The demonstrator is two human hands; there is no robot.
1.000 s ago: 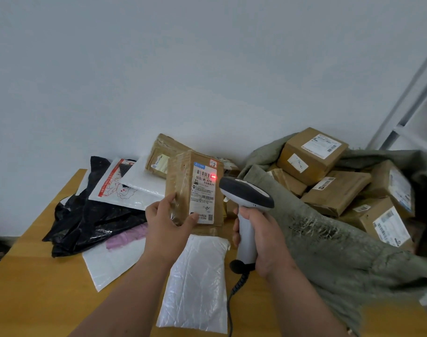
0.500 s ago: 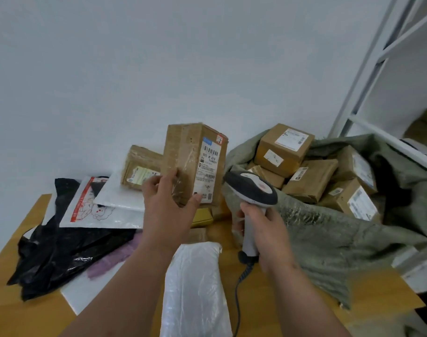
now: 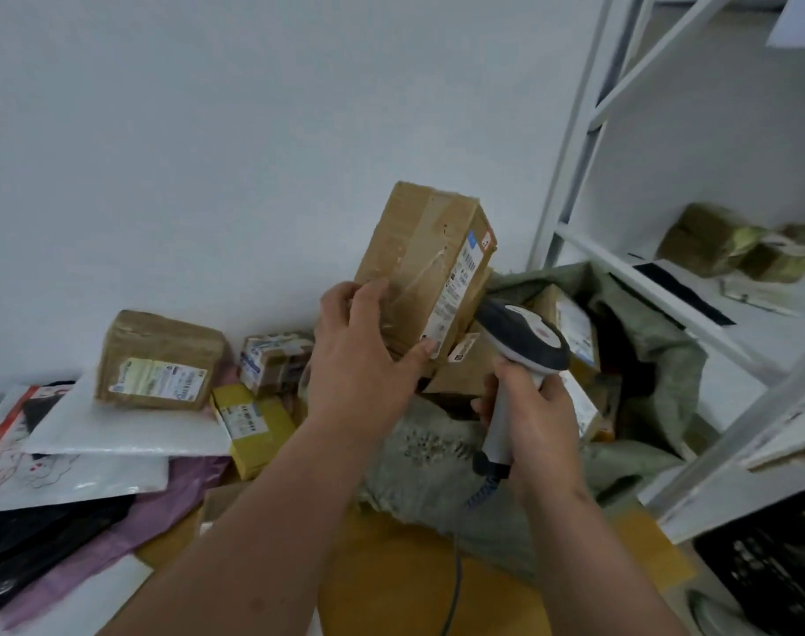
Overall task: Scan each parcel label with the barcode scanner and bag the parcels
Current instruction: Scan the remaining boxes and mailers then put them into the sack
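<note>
The left hand (image 3: pixel 363 360) grips a taped brown cardboard parcel (image 3: pixel 419 268), tilted, its white label on the right face, raised above the green sack (image 3: pixel 653 360). The right hand (image 3: pixel 536 420) grips the grey-and-white barcode scanner (image 3: pixel 522 337) just beside it.

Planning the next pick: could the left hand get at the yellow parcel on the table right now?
Probably not yet: the left hand grips the tall brown box. The yellow parcel itself lies uncovered, just left of that forearm.

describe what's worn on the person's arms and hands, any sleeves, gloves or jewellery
Nothing visible is worn. Both forearms are bare up to the frame edge, with no sleeves. The left hand and right hand have no gloves, and no rings, watch or wristbands show.
</note>
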